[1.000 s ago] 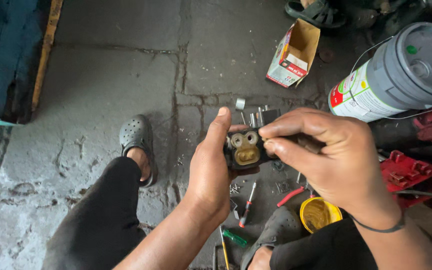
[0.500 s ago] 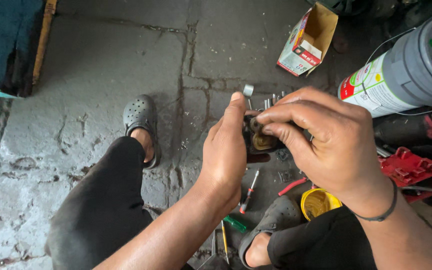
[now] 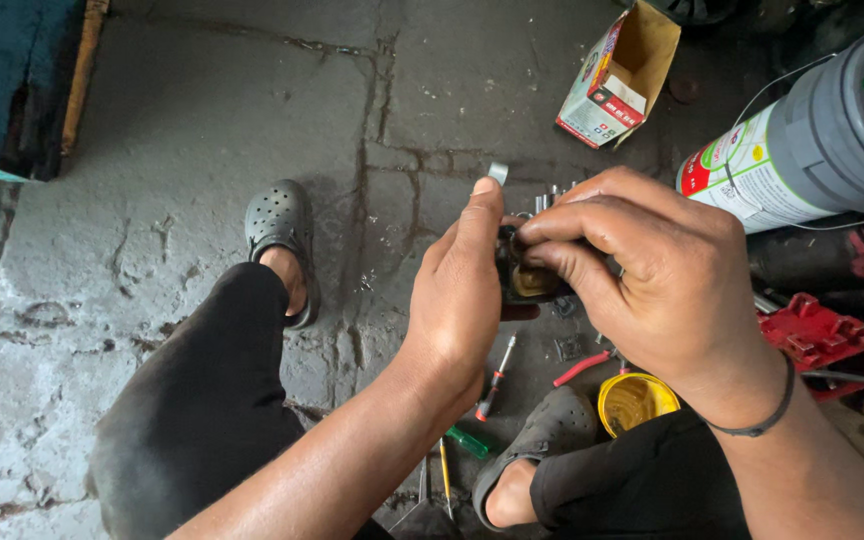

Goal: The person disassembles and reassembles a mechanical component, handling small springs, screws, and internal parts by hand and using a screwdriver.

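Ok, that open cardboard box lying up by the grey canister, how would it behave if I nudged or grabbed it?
The cardboard box looks light: its open end shows a hollow inside, so a nudge would probably slide it on the concrete floor. Flat-sided and lying down, it shouldn't roll. Its thin walls would likely crush under a firm squeeze.

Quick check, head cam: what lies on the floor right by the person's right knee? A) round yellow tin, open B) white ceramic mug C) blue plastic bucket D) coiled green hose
A: a round yellow open tin sits on the cracked concrete floor beside the right knee, below the right hand, which together with the left hand grips a small dark part.
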